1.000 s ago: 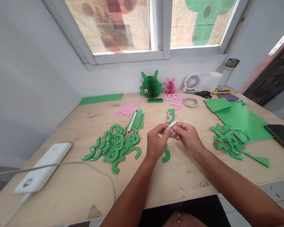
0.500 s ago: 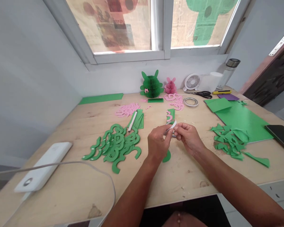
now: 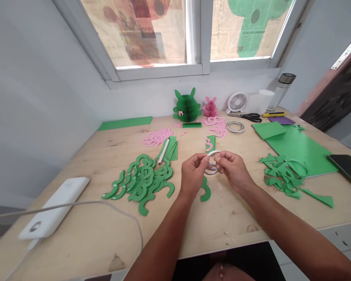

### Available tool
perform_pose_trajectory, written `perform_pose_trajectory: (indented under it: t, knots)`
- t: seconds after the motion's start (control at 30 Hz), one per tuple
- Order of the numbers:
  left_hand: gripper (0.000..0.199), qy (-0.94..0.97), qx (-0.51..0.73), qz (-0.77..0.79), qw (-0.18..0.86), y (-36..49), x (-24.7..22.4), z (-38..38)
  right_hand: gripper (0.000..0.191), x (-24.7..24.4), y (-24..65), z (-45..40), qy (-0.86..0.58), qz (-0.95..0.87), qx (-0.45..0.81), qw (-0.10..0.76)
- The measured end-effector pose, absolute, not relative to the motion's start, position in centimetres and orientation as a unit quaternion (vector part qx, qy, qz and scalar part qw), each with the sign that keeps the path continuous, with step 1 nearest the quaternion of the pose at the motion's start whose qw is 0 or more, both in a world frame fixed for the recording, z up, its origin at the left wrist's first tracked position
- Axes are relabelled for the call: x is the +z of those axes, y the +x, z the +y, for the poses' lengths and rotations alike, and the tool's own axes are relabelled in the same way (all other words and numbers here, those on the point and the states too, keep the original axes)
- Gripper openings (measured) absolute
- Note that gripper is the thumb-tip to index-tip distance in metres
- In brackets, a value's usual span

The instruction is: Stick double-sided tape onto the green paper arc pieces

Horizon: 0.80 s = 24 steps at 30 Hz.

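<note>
In front of me, my left hand [image 3: 194,171] is closed, thumb and fingers pinching a narrow white roll of tape [image 3: 213,152] by its left side. My right hand [image 3: 232,168] is closed too, its fingertips pinched at the roll's right edge; whether they grip a loose tape end is too small to tell. Just below the roll shows another grey-white ring [image 3: 211,171], partly behind my fingers. A green curved paper piece [image 3: 206,193] lies on the table under my left hand. Beyond the hands are a green paper strip [image 3: 212,140] and pink wavy cutouts [image 3: 208,145].
Left are a pile of green curved cutouts [image 3: 146,175], a white pen [image 3: 163,151] and a power bank [image 3: 55,207] with cable. Right lie green scraps [image 3: 285,175], green sheets [image 3: 304,148] and a phone [image 3: 346,169]. Behind stand paper figures [image 3: 187,107], scissors [image 3: 251,117] and a fan [image 3: 236,102].
The roll has turned between my hands, so its ring now shows more openly. My left hand has shifted slightly left, uncovering more of the green curved piece below.
</note>
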<state>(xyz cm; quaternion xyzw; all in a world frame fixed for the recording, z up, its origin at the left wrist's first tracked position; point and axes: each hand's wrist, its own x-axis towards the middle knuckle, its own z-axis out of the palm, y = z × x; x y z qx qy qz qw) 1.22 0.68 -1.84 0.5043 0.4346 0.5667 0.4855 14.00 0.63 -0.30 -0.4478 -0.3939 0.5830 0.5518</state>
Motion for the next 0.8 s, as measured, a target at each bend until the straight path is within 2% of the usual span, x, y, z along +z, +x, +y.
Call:
perform_pose_trajectory:
  t: [0.17, 0.43, 0.8]
  knots:
    - [0.021, 0.449, 0.579, 0.445, 0.515, 0.97, -1.28, 0.85, 0.019, 0.22, 14.38, 0.63, -0.44, -0.407, 0.564, 0.568]
    - [0.021, 0.478, 0.573, 0.429, 0.508, 1.11, -1.53, 0.7, 0.02, -0.47, 14.02, 0.63, -0.45, -0.453, 0.558, 0.531]
    - [0.019, 0.582, 0.541, 0.442, 0.417, 1.04, -1.72, 0.38, 0.024, -0.51, 14.22, 0.78, -0.44, -0.416, 0.598, 0.525]
